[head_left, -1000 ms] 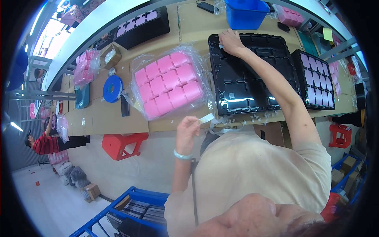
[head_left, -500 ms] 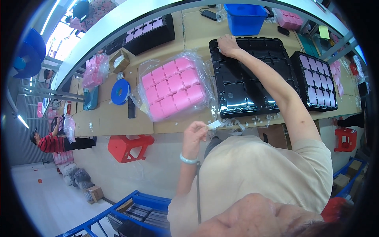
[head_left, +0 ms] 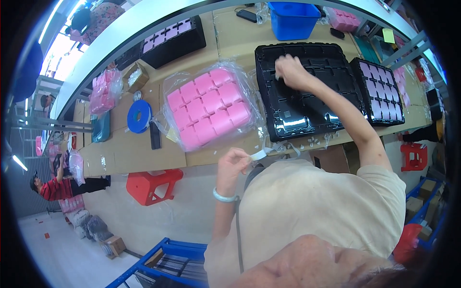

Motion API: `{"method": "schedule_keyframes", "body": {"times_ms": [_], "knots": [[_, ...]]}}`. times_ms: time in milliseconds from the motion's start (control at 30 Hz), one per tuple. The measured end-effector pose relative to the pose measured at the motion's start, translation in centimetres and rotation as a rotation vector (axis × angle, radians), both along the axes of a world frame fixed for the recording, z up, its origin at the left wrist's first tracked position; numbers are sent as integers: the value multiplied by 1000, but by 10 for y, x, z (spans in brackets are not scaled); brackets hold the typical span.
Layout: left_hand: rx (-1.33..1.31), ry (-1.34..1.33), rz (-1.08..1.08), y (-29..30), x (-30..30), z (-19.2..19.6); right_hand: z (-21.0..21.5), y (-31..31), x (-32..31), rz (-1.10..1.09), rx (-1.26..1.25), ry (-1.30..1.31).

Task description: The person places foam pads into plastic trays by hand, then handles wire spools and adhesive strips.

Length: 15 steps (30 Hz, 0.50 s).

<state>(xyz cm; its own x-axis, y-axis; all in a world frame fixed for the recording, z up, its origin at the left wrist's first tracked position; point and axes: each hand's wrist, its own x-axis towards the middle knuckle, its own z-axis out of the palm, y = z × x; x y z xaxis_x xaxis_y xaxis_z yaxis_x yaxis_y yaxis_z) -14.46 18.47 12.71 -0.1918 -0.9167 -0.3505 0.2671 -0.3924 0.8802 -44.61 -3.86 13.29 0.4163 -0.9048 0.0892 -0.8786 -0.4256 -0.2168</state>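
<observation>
My left hand point(head_left: 232, 164) is closed in a pinch on a short white strip point(head_left: 258, 155), held just off the table's near edge. My right arm stretches over a large glossy black plastic tray point(head_left: 307, 115) with moulded ridges. Above its far left part, my right hand point(head_left: 293, 73) has curled fingers; whatever they may hold is too small to make out. Left of the tray lies a block of pink padded pieces point(head_left: 209, 108) in a grid, on crumpled clear plastic film. A smaller black tray point(head_left: 402, 120) filled with pale lilac pieces stands right of the large one.
Small white scraps point(head_left: 312, 140) lie along the near edge. At the back are a blue bin point(head_left: 293, 21) and another black tray point(head_left: 185, 43) with lilac pieces. Leftward are a blue tape reel point(head_left: 139, 116) and a dark phone-like slab point(head_left: 155, 135). A red stool point(head_left: 146, 187) stands below.
My right hand has moved from the large tray's far left corner toward me and slightly right, over its inner part. The left hand still holds the white strip, with little movement.
</observation>
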Motion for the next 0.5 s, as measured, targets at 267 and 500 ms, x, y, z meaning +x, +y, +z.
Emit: {"method": "schedule_keyframes", "body": {"times_ms": [267,500], "knots": [[-233,22,-565,-58,-16,35,75,197,7,-99,712,208],[-210,373,-330,-87,-96,73,33,225,25,-69,973,-1414]]}}
